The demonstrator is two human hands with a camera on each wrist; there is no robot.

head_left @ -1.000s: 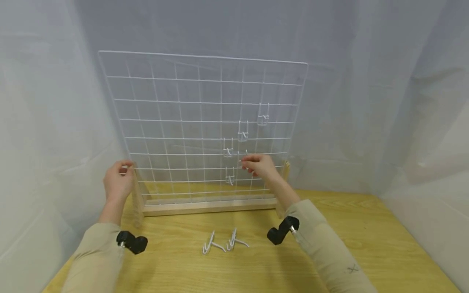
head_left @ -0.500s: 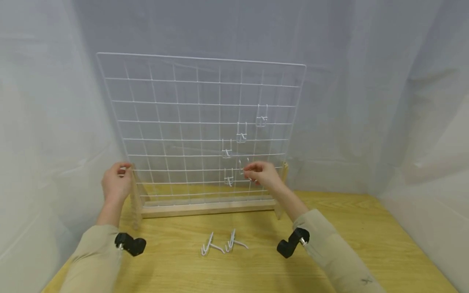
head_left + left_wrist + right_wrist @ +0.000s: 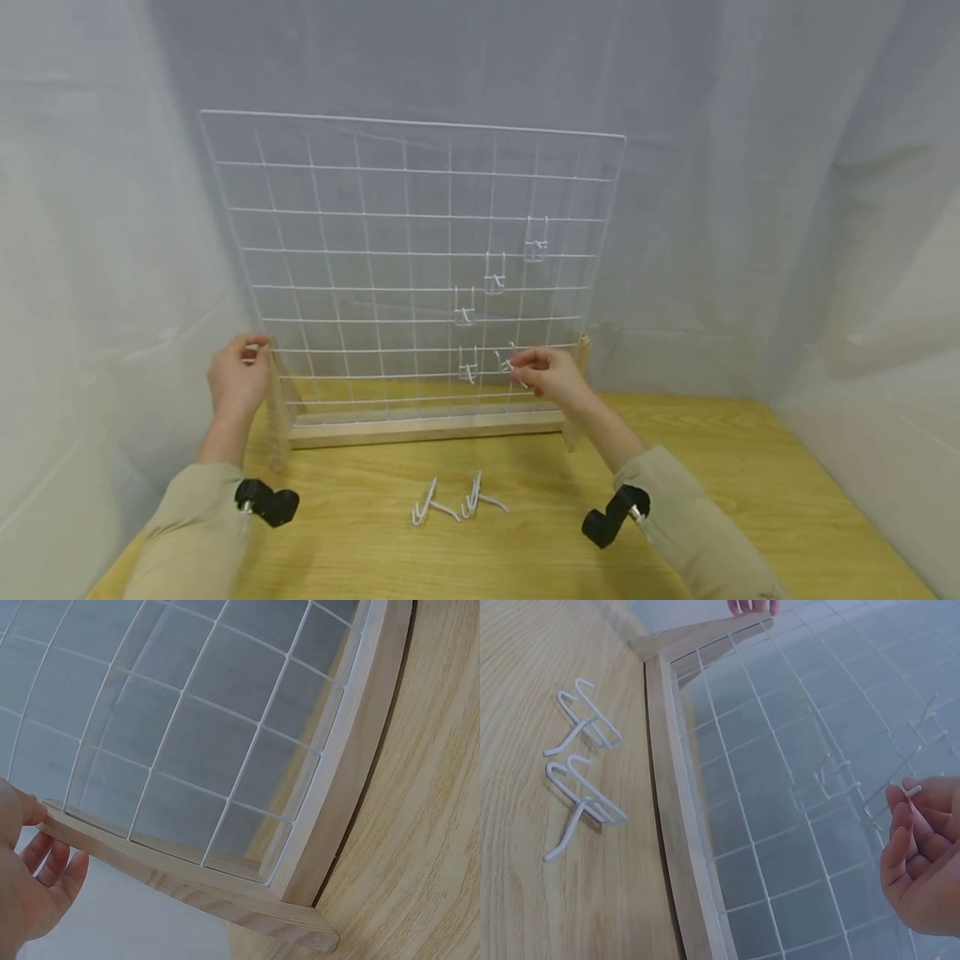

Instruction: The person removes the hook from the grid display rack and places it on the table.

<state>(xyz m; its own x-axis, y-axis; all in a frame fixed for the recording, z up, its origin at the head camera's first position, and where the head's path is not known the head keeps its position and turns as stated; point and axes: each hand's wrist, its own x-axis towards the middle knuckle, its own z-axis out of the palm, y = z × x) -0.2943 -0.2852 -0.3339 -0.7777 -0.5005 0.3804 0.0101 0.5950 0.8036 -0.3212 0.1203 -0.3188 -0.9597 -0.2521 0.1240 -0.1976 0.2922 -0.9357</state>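
Observation:
A white wire grid panel (image 3: 412, 122) stands in a wooden base (image 3: 427, 431). At the base's left side post (image 3: 279, 408), my left hand (image 3: 238, 375) grips the upper end between thumb and fingers. My right hand (image 3: 551, 377) pinches a white wire hook (image 3: 506, 365) by its prong, in front of the grid's lower right. This hook looks tilted; whether it touches the grid cannot be told. To its left hangs another hook (image 3: 468, 371). More hooks hang in a diagonal above: a low one (image 3: 465, 315), a middle one (image 3: 495, 282) and a high one (image 3: 536, 244).
Two loose white hooks, a left one (image 3: 427, 502) and a right one (image 3: 473, 497), lie on the wood-grain table (image 3: 360, 542) before the base. The base's right post (image 3: 583, 354) stands just behind my right hand. Pale sheeting (image 3: 750, 208) surrounds the table.
My right hand has moved down and slightly right with the pinched hook, which now tilts more. The left hand stays on the post. The loose hooks have not moved.

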